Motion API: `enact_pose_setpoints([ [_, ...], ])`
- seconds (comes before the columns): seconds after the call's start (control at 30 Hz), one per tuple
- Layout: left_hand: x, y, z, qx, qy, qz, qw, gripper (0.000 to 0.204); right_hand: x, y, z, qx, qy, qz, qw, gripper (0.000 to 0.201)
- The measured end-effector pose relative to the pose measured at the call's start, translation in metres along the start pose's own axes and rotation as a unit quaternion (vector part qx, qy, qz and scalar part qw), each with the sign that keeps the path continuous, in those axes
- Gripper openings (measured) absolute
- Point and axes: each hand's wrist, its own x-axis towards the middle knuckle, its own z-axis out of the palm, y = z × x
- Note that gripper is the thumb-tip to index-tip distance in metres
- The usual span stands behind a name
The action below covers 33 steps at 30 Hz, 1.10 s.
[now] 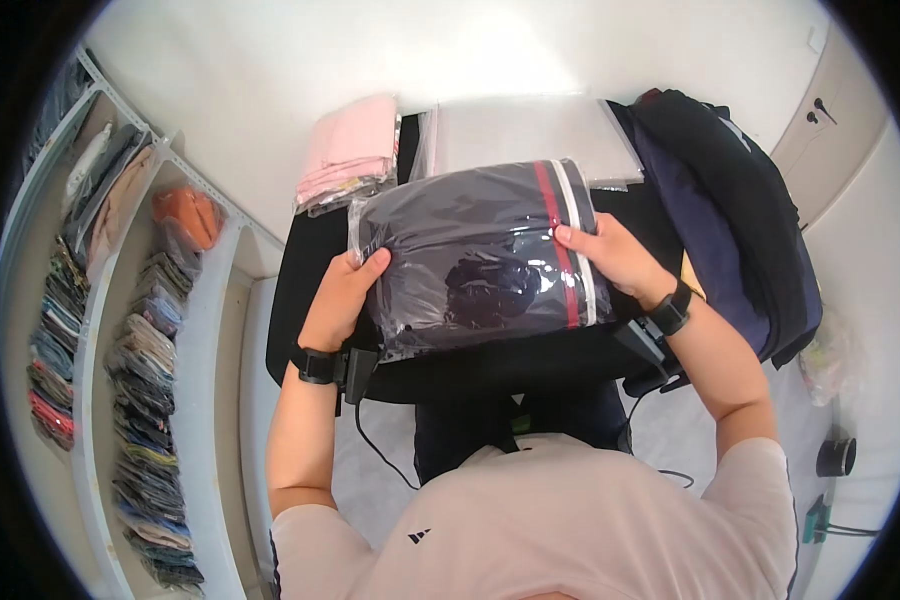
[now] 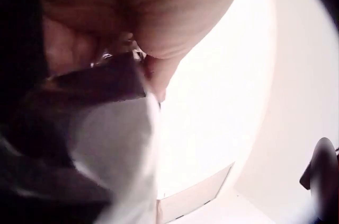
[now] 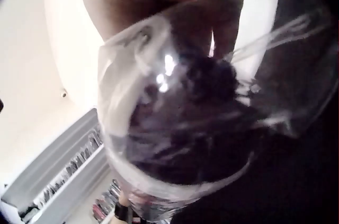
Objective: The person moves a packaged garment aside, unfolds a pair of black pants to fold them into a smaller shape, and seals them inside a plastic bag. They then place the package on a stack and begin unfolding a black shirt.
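A dark folded garment with a red and a white stripe near its right side lies inside a clear plastic bag (image 1: 460,250), held up over the black table (image 1: 310,300). My left hand (image 1: 338,292) grips the bag's left edge, thumb on top and fingers hidden beneath. At the right edge my right hand (image 1: 622,255) holds the bag the same way, its thumb beside the red stripe. In the right wrist view, loose clear film of the bag (image 3: 175,112) spreads below the hand. The left wrist view shows the left hand (image 2: 153,12) around the bag's end.
Behind the bag lie a stack of pink folded garments (image 1: 355,140) and a pile of flat clear bags (image 1: 530,135). Dark garments (image 1: 730,200) cover the table's right end. Shelves (image 1: 205,350) with bagged clothes stand at left. Cables (image 1: 385,450) hang from both wrist cameras.
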Motion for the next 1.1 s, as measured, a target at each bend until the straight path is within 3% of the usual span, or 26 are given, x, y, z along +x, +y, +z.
enact_pose_setpoints([
  [0.07, 0.002, -0.005, -0.001, -0.035, -0.001, -0.103, 0.994, 0.033, 0.003, 0.015, -0.007, 0.008, 0.007, 0.04, 0.999, 0.033],
  [0.13, 0.004, -0.028, -0.002, -0.067, -0.034, -0.212, 0.974, 0.038, 0.002, 0.026, -0.009, 0.087, 0.06, 0.168, 0.98, 0.033],
  [0.17, 0.003, -0.037, -0.005, -0.079, -0.031, -0.244, 0.966, 0.04, 0.004, 0.04, -0.023, 0.126, -0.005, 0.232, 0.964, 0.029],
  [0.2, 0.002, -0.042, -0.011, -0.089, -0.029, -0.274, 0.957, 0.043, 0.001, 0.041, -0.032, 0.126, -0.006, 0.234, 0.964, 0.029],
  [0.3, -0.001, -0.048, -0.03, -0.124, 0.034, -0.249, 0.96, 0.046, -0.007, 0.043, -0.047, 0.11, 0.029, 0.261, 0.959, 0.023],
  [0.4, 0.001, -0.055, -0.032, -0.151, 0.043, -0.253, 0.955, 0.046, -0.008, 0.046, -0.042, 0.118, 0.012, 0.27, 0.956, 0.026],
  [0.47, 0.002, -0.058, -0.026, -0.169, 0.003, -0.265, 0.949, 0.044, -0.006, 0.043, -0.032, 0.091, 0.01, 0.271, 0.958, 0.03],
  [0.53, 0.0, -0.055, -0.009, -0.098, -0.024, -0.223, 0.97, 0.042, -0.004, 0.045, -0.03, 0.065, 0.007, 0.271, 0.96, 0.034],
  [0.57, 0.001, -0.053, -0.006, -0.035, -0.025, -0.233, 0.972, 0.038, -0.001, 0.051, -0.031, 0.059, 0.008, 0.265, 0.962, 0.038],
  [0.67, 0.004, -0.058, 0.003, -0.007, -0.035, -0.22, 0.975, 0.037, -0.001, 0.056, -0.031, 0.056, 0.013, 0.262, 0.963, 0.044],
  [0.83, 0.009, -0.062, 0.0, -0.026, -0.019, -0.267, 0.963, 0.035, -0.005, 0.061, -0.027, 0.062, 0.054, 0.248, 0.965, 0.039],
  [1.03, 0.014, -0.068, -0.007, -0.007, -0.018, -0.288, 0.957, 0.037, -0.013, 0.058, -0.027, 0.119, 0.049, 0.22, 0.967, 0.038],
  [1.1, 0.013, -0.068, -0.008, -0.016, -0.025, -0.289, 0.957, 0.038, -0.017, 0.05, -0.028, 0.213, -0.009, 0.245, 0.946, 0.038],
])
